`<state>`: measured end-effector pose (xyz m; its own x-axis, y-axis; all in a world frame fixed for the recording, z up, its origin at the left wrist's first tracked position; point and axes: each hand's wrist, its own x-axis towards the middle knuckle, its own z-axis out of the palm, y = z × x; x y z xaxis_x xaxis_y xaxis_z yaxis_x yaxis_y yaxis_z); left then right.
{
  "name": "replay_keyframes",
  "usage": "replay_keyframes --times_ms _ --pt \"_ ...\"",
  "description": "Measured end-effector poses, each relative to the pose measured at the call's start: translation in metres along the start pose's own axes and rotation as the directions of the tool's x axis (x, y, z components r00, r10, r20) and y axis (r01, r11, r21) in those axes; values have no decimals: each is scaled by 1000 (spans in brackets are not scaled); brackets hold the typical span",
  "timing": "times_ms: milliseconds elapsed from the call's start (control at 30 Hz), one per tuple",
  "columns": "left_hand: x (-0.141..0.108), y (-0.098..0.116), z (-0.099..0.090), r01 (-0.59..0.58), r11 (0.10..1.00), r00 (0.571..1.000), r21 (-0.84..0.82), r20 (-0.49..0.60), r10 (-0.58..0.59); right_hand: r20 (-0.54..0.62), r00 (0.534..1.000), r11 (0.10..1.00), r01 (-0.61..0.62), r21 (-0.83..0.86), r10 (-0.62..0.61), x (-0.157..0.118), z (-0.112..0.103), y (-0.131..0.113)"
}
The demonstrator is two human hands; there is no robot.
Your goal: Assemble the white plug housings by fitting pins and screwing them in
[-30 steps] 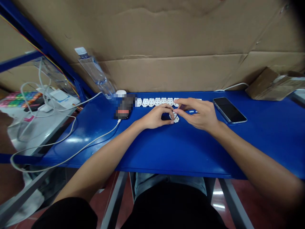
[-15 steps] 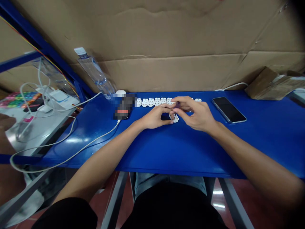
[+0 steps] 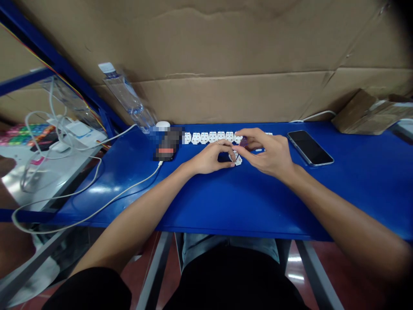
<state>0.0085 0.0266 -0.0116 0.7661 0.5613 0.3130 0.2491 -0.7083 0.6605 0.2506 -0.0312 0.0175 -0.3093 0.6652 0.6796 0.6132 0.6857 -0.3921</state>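
Note:
My left hand [image 3: 213, 157] rests on the blue table and grips a small white plastic part [image 3: 238, 160] at its left edge, between thumb and fingers. A short screwdriver with a purple handle [image 3: 244, 141] is pinched in my right hand [image 3: 269, 151], its dark shaft slanting down toward the white part. Whether the tip touches the part is too small to tell. Behind both hands stands a row of similar white plastic parts [image 3: 213, 137], several of them, partly hidden by my right hand.
A black phone [image 3: 310, 147] lies to the right, near a cardboard box [image 3: 361, 113]. On the left are a dark, partly blurred device [image 3: 169, 144] with a white cable [image 3: 129, 189] and a clear water bottle [image 3: 132, 101]. Cardboard [image 3: 238, 99] walls off the back.
My right hand has shifted slightly, and its fingers and the purple handle sit a little more to the right. My left hand stays on the white part.

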Motion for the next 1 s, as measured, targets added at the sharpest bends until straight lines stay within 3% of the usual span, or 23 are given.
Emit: replay_keyframes --times_ms 100,200,400,567,700,767,867,1000 --pt "0 0 0 4 1000 1000 -3 -9 -4 64 993 994 97 -40 -94 2 -2 2" --pt "0 0 0 -7 1000 1000 -13 -8 7 152 977 988 144 48 -150 4 -5 2" --pt "1 0 1 -21 1000 1000 -8 -12 21 -86 988 991 130 3 -130 3 -1 -1" --pt "0 4 -1 10 1000 1000 -9 -5 -10 84 988 991 125 48 -128 4 -4 0" --pt "-1 5 0 14 1000 1000 3 -12 -14 -97 993 997 74 11 -73 3 0 -1" --pt "-1 4 0 6 1000 1000 11 -24 -6 -109 991 996 65 -56 -71 2 1 0" --pt "-1 1 1 4 1000 999 12 -33 -4 72 997 998 37 -42 -34 3 -2 1" --pt "0 0 1 23 1000 1000 -10 -8 -23 284 958 988 -75 138 33 8 -11 -3"
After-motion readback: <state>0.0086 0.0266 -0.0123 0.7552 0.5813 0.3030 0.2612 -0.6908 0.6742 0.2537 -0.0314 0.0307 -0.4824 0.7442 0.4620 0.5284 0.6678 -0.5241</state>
